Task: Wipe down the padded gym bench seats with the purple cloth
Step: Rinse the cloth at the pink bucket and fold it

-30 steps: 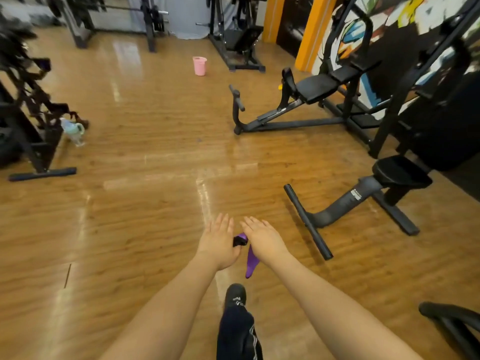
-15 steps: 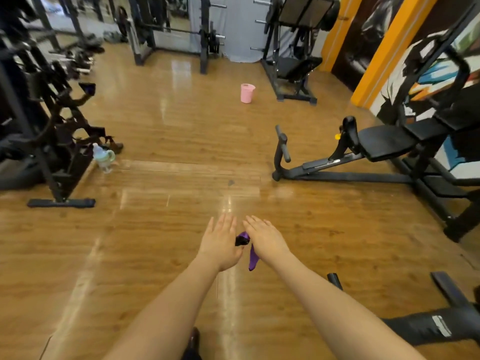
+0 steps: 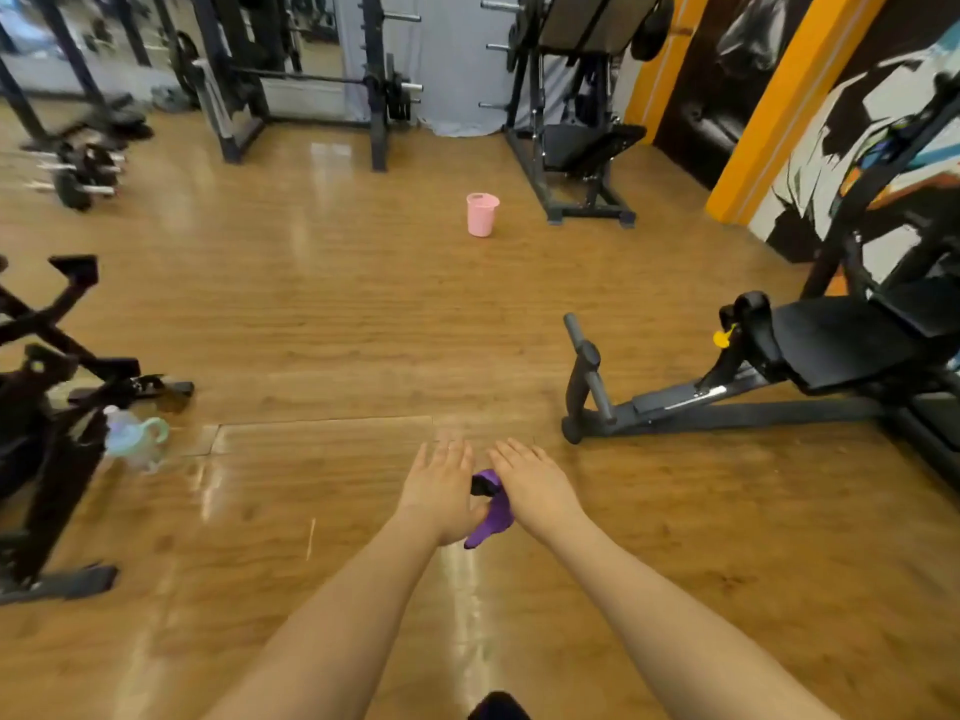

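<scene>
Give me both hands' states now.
Left hand: fingers straight, purple cloth against it; grip unclear.
Right hand: fingers straight, cloth beside it; grip unclear.

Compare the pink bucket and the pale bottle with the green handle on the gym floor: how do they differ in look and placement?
The pink bucket is opaque, one plain colour and open-topped; the bottle is pale and translucent-looking, with a green side handle. The bucket stands alone on open floor at the far side, near a machine's base; the bottle sits close on the left, right beside a dark equipment frame. The bucket is sharp, the bottle blurred. Both rest upright on the wood floor.
</scene>
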Demonstrator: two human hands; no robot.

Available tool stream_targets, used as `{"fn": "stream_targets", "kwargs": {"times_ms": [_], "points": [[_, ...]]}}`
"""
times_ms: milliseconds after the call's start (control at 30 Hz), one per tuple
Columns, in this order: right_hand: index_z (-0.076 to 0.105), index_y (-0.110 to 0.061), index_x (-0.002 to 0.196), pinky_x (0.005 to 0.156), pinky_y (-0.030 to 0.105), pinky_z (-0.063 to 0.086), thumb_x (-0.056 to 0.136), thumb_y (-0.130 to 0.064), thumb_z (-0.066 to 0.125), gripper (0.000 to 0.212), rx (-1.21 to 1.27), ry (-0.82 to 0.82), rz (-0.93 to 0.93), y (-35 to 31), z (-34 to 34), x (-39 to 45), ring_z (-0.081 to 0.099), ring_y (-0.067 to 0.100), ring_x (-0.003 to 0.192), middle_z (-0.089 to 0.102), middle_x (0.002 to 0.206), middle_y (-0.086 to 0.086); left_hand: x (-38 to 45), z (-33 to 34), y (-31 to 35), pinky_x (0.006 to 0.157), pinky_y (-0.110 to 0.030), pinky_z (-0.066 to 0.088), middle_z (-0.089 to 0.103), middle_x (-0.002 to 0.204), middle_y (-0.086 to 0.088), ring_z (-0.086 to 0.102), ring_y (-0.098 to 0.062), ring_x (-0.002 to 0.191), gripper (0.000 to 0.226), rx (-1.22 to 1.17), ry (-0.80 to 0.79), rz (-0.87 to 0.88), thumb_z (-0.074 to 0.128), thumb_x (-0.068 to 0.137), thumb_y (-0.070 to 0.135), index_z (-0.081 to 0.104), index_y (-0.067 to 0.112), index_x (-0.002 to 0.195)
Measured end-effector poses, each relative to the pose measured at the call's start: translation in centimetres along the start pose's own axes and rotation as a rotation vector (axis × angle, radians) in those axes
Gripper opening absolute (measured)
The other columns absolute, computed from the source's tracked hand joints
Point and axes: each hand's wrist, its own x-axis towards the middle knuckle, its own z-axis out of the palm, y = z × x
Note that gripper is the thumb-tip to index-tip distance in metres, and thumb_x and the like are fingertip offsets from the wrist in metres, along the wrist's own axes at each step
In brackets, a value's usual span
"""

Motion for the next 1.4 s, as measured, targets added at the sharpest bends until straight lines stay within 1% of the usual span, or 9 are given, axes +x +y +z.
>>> {"fn": "stream_targets", "kwargs": {"times_ms": [133, 333, 500, 667, 867, 1033, 1167, 1300, 1400], "points": [[0.015, -0.012, 0.149, 0.114, 0.033, 0.010, 0.097, -0.015, 0.035, 0.055, 0.002, -0.008, 0.017, 5.6, -0.5, 12.1, 0.014, 0.017, 0.143, 0.018, 0.156, 0.003, 12.5, -2.8, -3.8, 0.118, -0.042, -0.001, 0.000, 0.161, -0.011, -0.003, -0.023, 0.148, 0.082, 0.051, 0.001, 0.032, 0.036, 0.095, 0.053, 0.003, 0.006, 0.153], [0.014, -0.013, 0.150, 0.115, 0.032, 0.009, 0.095, -0.014, 0.039, 0.060, 0.055, -0.052, 0.001, 15.4, -3.3, 31.8, 0.012, 0.016, 0.144, 0.016, 0.157, 0.003, 32.0, -7.3, -10.0, 0.118, -0.043, -0.002, 0.000, 0.161, -0.011, -0.003, -0.025, 0.148, 0.081, 0.070, -0.039, -0.033, 0.035, 0.096, 0.051, 0.001, 0.006, 0.152], [0.016, -0.014, 0.149, 0.114, 0.033, 0.009, 0.098, -0.016, 0.032, 0.053, 0.046, -0.015, -0.027, 22.4, -8.2, 46.5, 0.011, 0.016, 0.144, 0.016, 0.157, 0.003, 47.0, -14.5, -14.1, 0.118, -0.041, -0.003, -0.002, 0.161, -0.010, -0.005, -0.022, 0.148, 0.078, 0.017, 0.064, -0.045, 0.035, 0.096, 0.049, 0.003, 0.007, 0.153], [0.017, -0.014, 0.149, 0.113, 0.033, 0.010, 0.096, -0.010, 0.033, 0.056, 0.051, -0.002, -0.013, 29.4, -10.8, 61.6, 0.010, 0.015, 0.144, 0.014, 0.157, 0.003, 62.5, -17.9, -18.9, 0.118, -0.038, -0.003, 0.001, 0.161, -0.007, -0.005, -0.020, 0.148, 0.076, -0.077, 0.096, -0.119, 0.033, 0.096, 0.050, 0.004, 0.008, 0.153], [0.017, -0.016, 0.149, 0.113, 0.031, 0.011, 0.096, -0.006, 0.033, 0.057, 0.097, 0.005, 0.130, 40.6, -12.0, 79.5, 0.011, 0.012, 0.144, 0.014, 0.157, 0.000, 84.5, -21.5, -23.0, 0.118, -0.039, -0.003, 0.002, 0.161, -0.008, -0.004, -0.021, 0.148, 0.071, -0.030, 0.047, -0.006, 0.032, 0.098, 0.042, 0.005, 0.007, 0.153], [0.017, -0.016, 0.149, 0.114, 0.030, 0.012, 0.096, -0.011, 0.033, 0.055, 0.114, -0.017, 0.212, 50.9, -15.5, 91.4, 0.011, 0.012, 0.144, 0.015, 0.157, 0.001, 101.0, -27.1, -23.8, 0.117, -0.040, -0.004, 0.000, 0.161, -0.009, -0.004, -0.022, 0.148, 0.068, 0.028, 0.047, 0.116, 0.028, 0.100, 0.041, 0.003, 0.007, 0.153], [0.014, -0.016, 0.150, 0.114, 0.029, 0.010, 0.090, -0.009, 0.049, 0.069, 0.113, -0.022, 0.223, 57.6, -17.5, 99.9, 0.009, 0.012, 0.144, 0.011, 0.158, 0.001, 111.6, -30.2, -24.6, 0.118, -0.041, -0.004, -0.002, 0.161, -0.009, -0.006, -0.022, 0.148, 0.066, 0.094, 0.040, 0.216, 0.026, 0.101, 0.041, 0.003, 0.007, 0.153], [0.015, -0.016, 0.149, 0.113, 0.029, 0.011, 0.092, -0.003, 0.035, 0.062, 0.064, 0.019, 0.177, 65.1, -17.8, 111.5, 0.011, 0.013, 0.144, 0.015, 0.157, 0.001, 124.9, -32.5, -26.5, 0.118, -0.041, -0.004, 0.000, 0.161, -0.010, -0.004, -0.023, 0.148, 0.069, 0.115, 0.057, 0.214, 0.029, 0.099, 0.043, 0.004, 0.006, 0.153], [0.018, -0.017, 0.149, 0.113, 0.029, 0.012, 0.095, -0.010, 0.036, 0.057, 0.075, 0.037, 0.165, 70.9, -17.7, 121.4, 0.012, 0.012, 0.144, 0.018, 0.156, 0.000, 135.3, -34.3, -28.2, 0.118, -0.042, -0.005, -0.001, 0.161, -0.010, -0.006, -0.023, 0.148, 0.069, 0.116, 0.057, 0.170, 0.029, 0.099, 0.043, 0.004, 0.006, 0.153]]}}
